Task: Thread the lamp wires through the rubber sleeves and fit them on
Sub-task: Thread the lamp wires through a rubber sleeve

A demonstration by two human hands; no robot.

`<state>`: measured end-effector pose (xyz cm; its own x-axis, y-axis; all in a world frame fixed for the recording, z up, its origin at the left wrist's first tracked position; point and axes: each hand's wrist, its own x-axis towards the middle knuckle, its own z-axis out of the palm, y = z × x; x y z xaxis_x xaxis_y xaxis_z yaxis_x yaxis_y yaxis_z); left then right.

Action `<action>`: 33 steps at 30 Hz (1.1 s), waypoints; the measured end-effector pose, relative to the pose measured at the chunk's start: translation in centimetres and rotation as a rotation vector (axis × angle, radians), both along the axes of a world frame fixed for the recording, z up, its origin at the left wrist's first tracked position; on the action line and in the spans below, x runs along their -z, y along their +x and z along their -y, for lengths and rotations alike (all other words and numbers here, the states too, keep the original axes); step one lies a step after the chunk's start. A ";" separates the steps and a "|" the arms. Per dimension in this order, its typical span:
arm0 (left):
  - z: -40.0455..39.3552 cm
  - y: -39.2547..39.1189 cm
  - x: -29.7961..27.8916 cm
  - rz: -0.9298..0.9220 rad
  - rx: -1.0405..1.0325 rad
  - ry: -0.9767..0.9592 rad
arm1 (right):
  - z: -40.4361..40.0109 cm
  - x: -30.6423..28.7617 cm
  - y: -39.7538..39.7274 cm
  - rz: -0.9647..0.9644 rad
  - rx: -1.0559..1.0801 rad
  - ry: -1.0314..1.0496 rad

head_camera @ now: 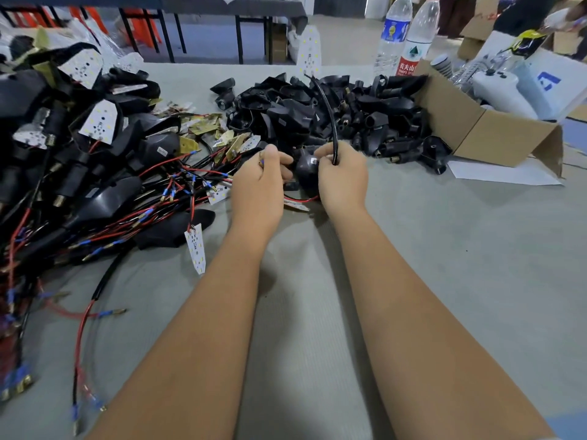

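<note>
Your two bare forearms reach forward over the grey table [444, 249], hands meeting near its middle. Your left hand [259, 182] has its fingers curled, thumb and forefinger pinching a blue-tipped wire end [261, 162] at the top of the fist. Your right hand [343, 176] has its fingers closed round a black rubber sleeve [328, 115], a thin tube that rises from the fist and arcs up and away over the far pile. Between the two hands sits a rounded black lamp housing [305, 173]; which fingers bear on it cannot be told. A red wire [301, 200] loops beneath it, just above a small white board lying on the table. To your left lies a heap of wired lamps [95, 173]: black shells, white LED boards, red and black leads with blue terminals. Beyond the hands is a pile of black rubber parts [317, 112]. Right of that pile stands an open cardboard box [495, 134], and behind it two plastic water bottles [413, 42].
</note>
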<state>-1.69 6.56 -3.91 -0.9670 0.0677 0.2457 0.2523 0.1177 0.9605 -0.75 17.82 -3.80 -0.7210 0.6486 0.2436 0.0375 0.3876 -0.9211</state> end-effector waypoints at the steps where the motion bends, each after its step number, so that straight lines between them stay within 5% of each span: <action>1: 0.0 0.0 -0.1 0.013 -0.007 0.028 | 0.5 -0.2 -0.1 -0.049 0.008 -0.096; 5: 0.2 -0.2 -0.1 0.042 0.014 0.106 | 2.1 -0.5 -0.5 -0.200 -0.064 -0.486; 13: 0.7 -0.9 -0.3 0.127 0.035 0.174 | 2.6 0.1 -0.3 -0.082 -0.201 -0.366; 23: 1.7 -0.6 -0.5 0.013 0.174 0.049 | 1.3 -0.4 0.5 -0.321 -0.452 -0.912; 28: 1.9 -0.4 -0.4 -0.083 0.172 -0.077 | 1.5 -0.5 0.8 -0.245 -0.623 -0.821; 33: 1.7 -0.7 -0.5 0.068 0.055 0.139 | 1.6 -0.9 1.0 -0.265 -0.575 -0.851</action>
